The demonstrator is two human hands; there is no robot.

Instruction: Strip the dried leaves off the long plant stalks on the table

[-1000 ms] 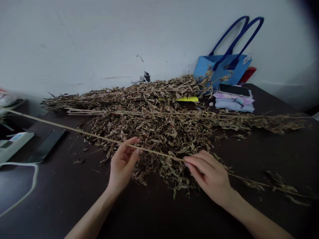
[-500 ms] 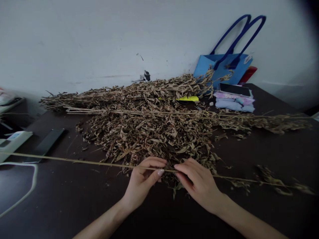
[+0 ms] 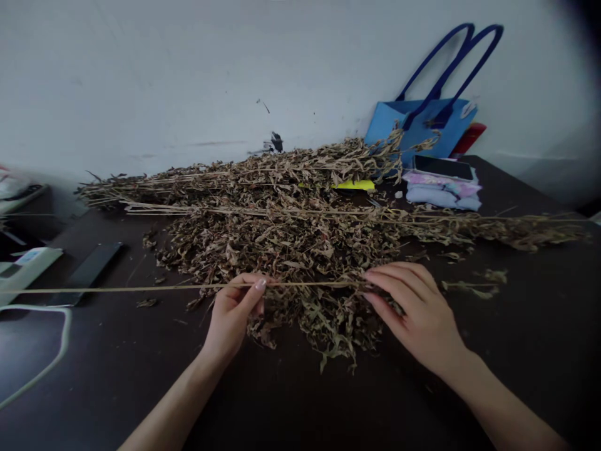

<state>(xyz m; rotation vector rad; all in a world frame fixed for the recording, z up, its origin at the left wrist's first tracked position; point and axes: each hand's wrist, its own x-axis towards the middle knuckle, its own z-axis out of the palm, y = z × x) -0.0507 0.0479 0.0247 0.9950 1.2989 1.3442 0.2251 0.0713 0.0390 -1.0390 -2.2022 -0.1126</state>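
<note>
Nearest, the left hand (image 3: 230, 316) pinches a dried plant stem (image 3: 154, 288) between thumb and forefinger. The right hand (image 3: 420, 307) curves narrowly about the same stem's leafy part, fingertips and thumb close to it; I cannot tell how firmly it grips. The stem runs nearly level across both hands, bare on the left, with leaves showing past the right hand.

It should be very light, springy along its length, dry rather than slippery, and apt to snap if bent sharply; its leaves will likely crumble. The bare stretch looks the best hold, pinched with 1 thumb and 1 finger.

Just beyond and partly beneath lies a heap of dried leaves (image 3: 291, 244) on the dark table (image 3: 291, 401). Behind it, a bundle of leafy dried stems (image 3: 263, 175) reaches toward a blue tote bag (image 3: 441, 141) with 2 dark blue handles, standing against the wall (image 3: 164, 69). Its contents are hidden; a red object (image 3: 468, 139) shows beside it.
</note>
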